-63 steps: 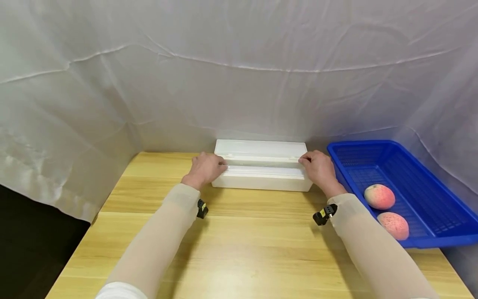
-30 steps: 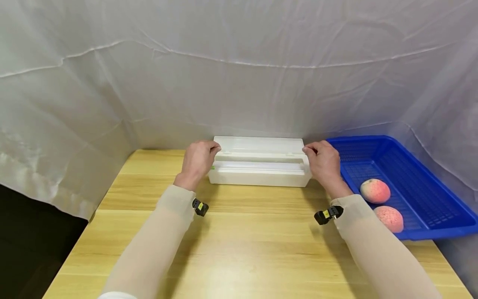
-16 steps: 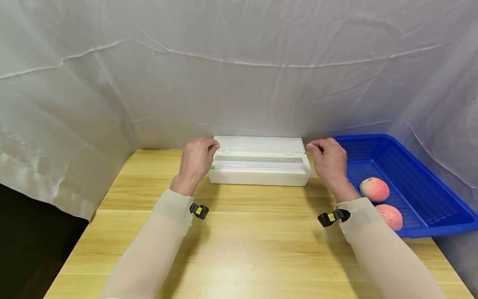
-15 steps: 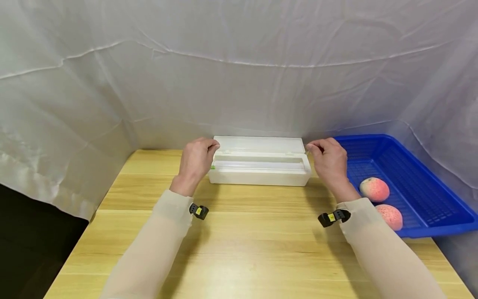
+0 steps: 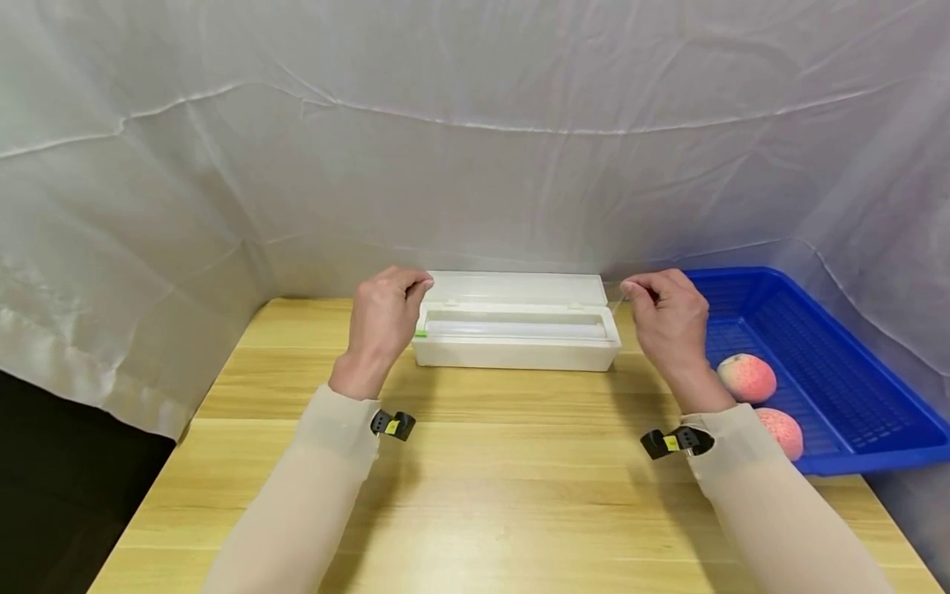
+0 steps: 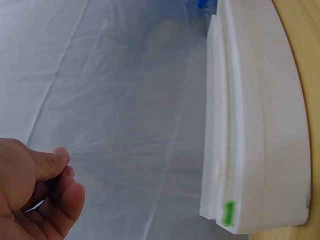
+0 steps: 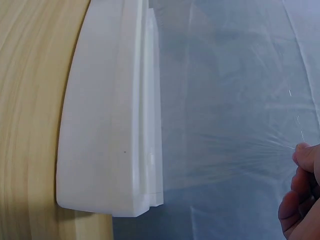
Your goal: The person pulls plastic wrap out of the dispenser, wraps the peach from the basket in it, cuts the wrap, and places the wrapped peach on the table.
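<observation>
A long white cling film dispenser box (image 5: 517,353) sits at the back of the table with its lid (image 5: 519,289) swung back. A white roll (image 5: 512,329) lies inside, and a small green mark (image 6: 228,214) shows at the box's left end. My left hand (image 5: 384,318) pinches one corner of a clear sheet of cling film (image 6: 135,155) between thumb and fingertips. The opposite corner is pinched by my right hand (image 5: 671,326), the film (image 7: 240,150) creasing toward the fingertips. Between both hands the sheet stretches up from the box, nearly invisible in the head view.
To the right stands a blue plastic basket (image 5: 824,464) holding two peaches, one (image 5: 746,378) behind the other (image 5: 781,432). A pale cloth (image 5: 475,181) hangs behind the wooden table (image 5: 512,495). The table's left edge borders a dark area.
Both hands have risen from the box's opening, drawing cling film out. The right hand has moved right, away from the box's end, and the left a little to the left.
</observation>
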Motion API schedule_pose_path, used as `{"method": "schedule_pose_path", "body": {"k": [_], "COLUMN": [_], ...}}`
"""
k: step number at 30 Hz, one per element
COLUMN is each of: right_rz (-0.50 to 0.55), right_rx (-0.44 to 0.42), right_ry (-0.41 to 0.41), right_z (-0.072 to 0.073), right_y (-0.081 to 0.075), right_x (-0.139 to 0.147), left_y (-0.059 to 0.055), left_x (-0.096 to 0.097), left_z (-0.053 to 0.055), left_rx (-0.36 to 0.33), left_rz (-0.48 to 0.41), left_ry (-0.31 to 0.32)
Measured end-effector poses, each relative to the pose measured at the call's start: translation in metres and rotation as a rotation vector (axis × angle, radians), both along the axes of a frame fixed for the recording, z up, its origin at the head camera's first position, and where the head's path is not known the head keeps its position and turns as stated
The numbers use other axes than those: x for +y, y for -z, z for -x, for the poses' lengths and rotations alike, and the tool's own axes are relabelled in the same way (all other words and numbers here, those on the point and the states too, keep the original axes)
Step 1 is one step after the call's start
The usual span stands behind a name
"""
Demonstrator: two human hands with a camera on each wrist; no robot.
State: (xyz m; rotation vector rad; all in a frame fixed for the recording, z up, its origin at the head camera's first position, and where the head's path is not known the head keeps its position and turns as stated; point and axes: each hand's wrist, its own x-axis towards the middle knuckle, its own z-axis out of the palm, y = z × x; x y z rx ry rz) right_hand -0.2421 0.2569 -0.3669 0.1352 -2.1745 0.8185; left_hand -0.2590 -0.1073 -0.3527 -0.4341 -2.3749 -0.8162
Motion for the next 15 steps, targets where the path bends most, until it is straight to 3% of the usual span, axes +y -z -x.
{"method": "schedule_pose_path", "body": {"k": [15], "right_rz": [0.098], "right_rx": [0.116], "right_ry": [-0.037], "right_z": [-0.022], "right_y": [-0.015], "right_x": [-0.008], "left_y": [-0.013], "left_x": [-0.004], "left_z": [-0.024], "left_rx": [0.132], "left_rz": [-0.071], "left_ry": [0.027]}}
